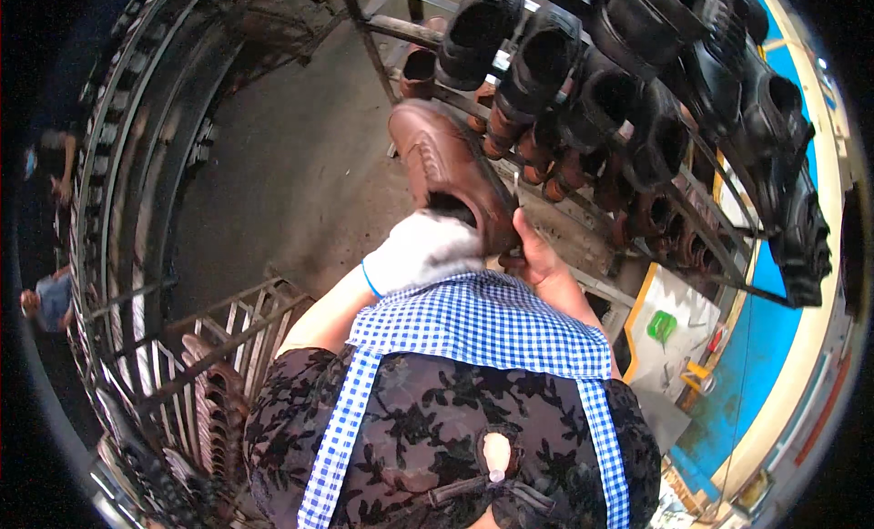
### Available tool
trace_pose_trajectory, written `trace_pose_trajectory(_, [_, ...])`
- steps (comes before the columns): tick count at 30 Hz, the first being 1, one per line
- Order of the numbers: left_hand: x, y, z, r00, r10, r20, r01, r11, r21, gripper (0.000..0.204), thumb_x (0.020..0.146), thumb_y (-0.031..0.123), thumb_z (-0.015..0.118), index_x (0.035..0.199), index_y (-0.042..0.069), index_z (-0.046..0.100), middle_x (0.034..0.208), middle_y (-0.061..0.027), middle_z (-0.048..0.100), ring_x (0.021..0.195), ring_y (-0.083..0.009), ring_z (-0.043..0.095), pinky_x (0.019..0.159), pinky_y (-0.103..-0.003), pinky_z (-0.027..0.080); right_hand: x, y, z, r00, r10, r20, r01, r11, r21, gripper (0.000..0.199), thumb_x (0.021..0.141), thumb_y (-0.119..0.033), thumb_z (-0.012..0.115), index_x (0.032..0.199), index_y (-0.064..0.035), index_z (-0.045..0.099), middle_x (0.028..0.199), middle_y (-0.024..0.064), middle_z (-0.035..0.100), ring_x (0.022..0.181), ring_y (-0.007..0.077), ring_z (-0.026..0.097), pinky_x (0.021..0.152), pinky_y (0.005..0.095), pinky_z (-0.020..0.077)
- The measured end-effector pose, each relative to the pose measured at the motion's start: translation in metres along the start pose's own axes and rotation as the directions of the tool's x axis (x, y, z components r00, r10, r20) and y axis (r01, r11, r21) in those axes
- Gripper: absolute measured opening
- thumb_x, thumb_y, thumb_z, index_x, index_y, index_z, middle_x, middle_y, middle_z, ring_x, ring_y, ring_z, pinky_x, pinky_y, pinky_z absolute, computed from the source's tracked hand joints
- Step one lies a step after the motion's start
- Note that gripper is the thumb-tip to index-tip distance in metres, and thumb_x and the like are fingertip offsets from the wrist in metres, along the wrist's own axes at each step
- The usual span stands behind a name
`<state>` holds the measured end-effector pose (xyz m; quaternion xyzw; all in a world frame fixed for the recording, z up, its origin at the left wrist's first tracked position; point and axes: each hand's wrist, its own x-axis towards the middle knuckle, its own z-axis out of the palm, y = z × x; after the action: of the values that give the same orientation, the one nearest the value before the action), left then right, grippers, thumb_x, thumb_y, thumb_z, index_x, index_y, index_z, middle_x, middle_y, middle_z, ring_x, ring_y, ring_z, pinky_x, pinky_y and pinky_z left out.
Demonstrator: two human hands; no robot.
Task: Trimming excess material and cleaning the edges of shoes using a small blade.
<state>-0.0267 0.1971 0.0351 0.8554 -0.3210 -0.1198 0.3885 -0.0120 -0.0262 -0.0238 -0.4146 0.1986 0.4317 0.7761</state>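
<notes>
A brown leather shoe (446,156) is held up in front of my chest, its toe pointing away and to the left. My left hand (428,251), in a white glove with a blue cuff edge, closes on the shoe by its opening; the glove is a little blurred and its fingertips are hidden. Bare, my right hand (539,256) grips the heel end from the right, thumb raised along the sole edge. Just above that thumb stands a thin pale stick (516,188); whether I hold it cannot be made out.
A metal rack (719,247) at the right carries rows of black shoes (537,60), with brown shoes (642,215) lower down. Curved metal rails (146,183) and another rack (228,333) stand at the left. A green object (662,326) lies on a pale surface at the right.
</notes>
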Motion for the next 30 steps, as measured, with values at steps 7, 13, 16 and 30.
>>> trace_pose_trajectory(7, [-0.038,0.023,-0.034,0.93,-0.36,-0.076,0.089,0.421,-0.903,0.034,0.087,0.018,0.071,0.113,-0.003,0.064,0.101,-0.0123,0.07,0.097,-0.0202,0.065,0.087,-0.033,0.051,0.039,0.038,-0.049,0.904,-0.145,0.402,0.125,0.989,0.074,0.076,0.088,-0.057,0.053,0.139,-0.0014,0.044,0.132,0.0118,0.057,0.118,0.0237,0.057,0.102,0.0369,0.0443])
trace_pose_trajectory(13, [-0.014,0.006,-0.015,0.584,-0.636,-0.504,-0.17,0.511,-0.843,0.074,0.078,0.012,0.077,0.14,0.003,0.038,0.133,-0.012,0.052,0.123,-0.0224,0.049,0.108,-0.036,0.036,0.067,0.041,-0.067,0.739,-0.226,0.635,0.237,0.969,0.069,0.066,0.093,-0.051,0.046,0.139,-0.0036,0.044,0.131,0.0114,0.056,0.118,0.023,0.055,0.102,0.035,0.0425])
trace_pose_trajectory(16, [-0.012,0.016,-0.01,0.564,-0.679,-0.47,0.026,0.583,-0.812,0.078,0.073,0.023,0.084,0.136,0.003,0.042,0.126,-0.0106,0.055,0.119,-0.0205,0.051,0.104,-0.034,0.04,0.091,0.043,-0.06,0.739,-0.242,0.629,0.407,0.904,-0.131,0.064,0.094,-0.05,0.045,0.14,-0.0047,0.043,0.128,0.0102,0.056,0.114,0.022,0.055,0.1,0.0344,0.0433])
trace_pose_trajectory(30, [0.007,-0.025,0.009,0.531,-0.724,-0.44,0.132,0.584,-0.801,0.074,0.073,0.03,0.083,0.13,0.003,0.043,0.122,-0.0109,0.054,0.113,-0.0191,0.052,0.1,-0.033,0.042,0.085,0.094,-0.114,0.697,-0.417,0.583,0.621,-0.054,-0.782,0.054,0.099,-0.044,0.043,0.141,-0.0099,0.04,0.118,0.0045,0.057,0.097,0.0171,0.057,0.089,0.0319,0.0474])
